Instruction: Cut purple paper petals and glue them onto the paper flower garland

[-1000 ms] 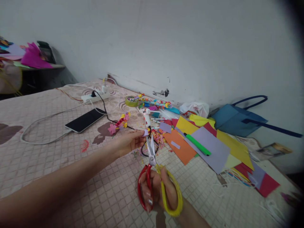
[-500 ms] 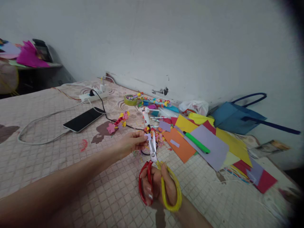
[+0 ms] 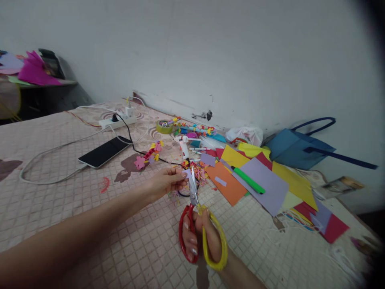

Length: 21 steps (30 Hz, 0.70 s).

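Between the fingertips of my left hand [image 3: 170, 180] is a small lilac piece of paper [image 3: 187, 174]. My right hand [image 3: 200, 233] has its fingers through the handles of a pair of scissors [image 3: 194, 196], one handle red and the other yellow. The blades point away from me, nearly closed, with their tips at the paper's right edge. A white glue gun [image 3: 183, 147] stands just beyond the paper. Bright paper scraps [image 3: 200, 173] lie heaped behind the blades, beside a black cord loop partly hidden by them.
Coloured sheets [image 3: 264, 184] spread to the right, with a green marker [image 3: 249, 180] on them. A blue bag [image 3: 300, 148] rests against the wall. To the left lie a tablet [image 3: 105, 151] on a white cable and a power strip [image 3: 118, 122]. A flower-decorated stick [image 3: 149, 154] sits near my left hand.
The scissor blades have moved closer together at the lilac paper, and the red handle has swung toward the yellow one. My left hand still pinches the paper. The view has shifted slightly.
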Available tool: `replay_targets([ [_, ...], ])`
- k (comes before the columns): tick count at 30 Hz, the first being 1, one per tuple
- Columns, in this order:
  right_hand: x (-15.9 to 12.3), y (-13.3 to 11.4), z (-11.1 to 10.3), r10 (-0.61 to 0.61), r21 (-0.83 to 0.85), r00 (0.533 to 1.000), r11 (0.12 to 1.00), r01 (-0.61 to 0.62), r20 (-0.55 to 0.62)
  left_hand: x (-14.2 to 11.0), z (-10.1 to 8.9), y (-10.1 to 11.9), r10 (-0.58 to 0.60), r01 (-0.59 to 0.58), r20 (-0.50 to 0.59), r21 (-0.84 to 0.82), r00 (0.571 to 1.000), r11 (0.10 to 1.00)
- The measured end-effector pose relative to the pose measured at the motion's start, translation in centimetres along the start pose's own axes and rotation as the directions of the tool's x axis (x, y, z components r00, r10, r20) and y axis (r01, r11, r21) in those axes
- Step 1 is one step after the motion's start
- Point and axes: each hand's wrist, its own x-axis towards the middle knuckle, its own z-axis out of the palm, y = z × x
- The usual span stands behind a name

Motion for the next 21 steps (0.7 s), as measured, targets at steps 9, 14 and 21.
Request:
replay_targets([
  [9,-0.1,0.7,-0.6,-0.008,-0.014,0.999,1.0,0.007,-0.032,0.2,-0.5,0.4,0.019,-0.02,0.023,0.067,1.0,0.998],
  [14,-0.1,0.9,-0.7,0.016,0.011,1.0,1.0,-0.016,-0.024,0.4,-0.9,0.8,0.026,-0.037,0.082,0.139,0.996,0.99],
  [21,0.0,0.4,-0.2,-0.009,0.014,1.0,1.0,0.009,0.012,0.5,-1.3,0.8,0.019,-0.042,0.13,0.177,0.991,0.983],
])
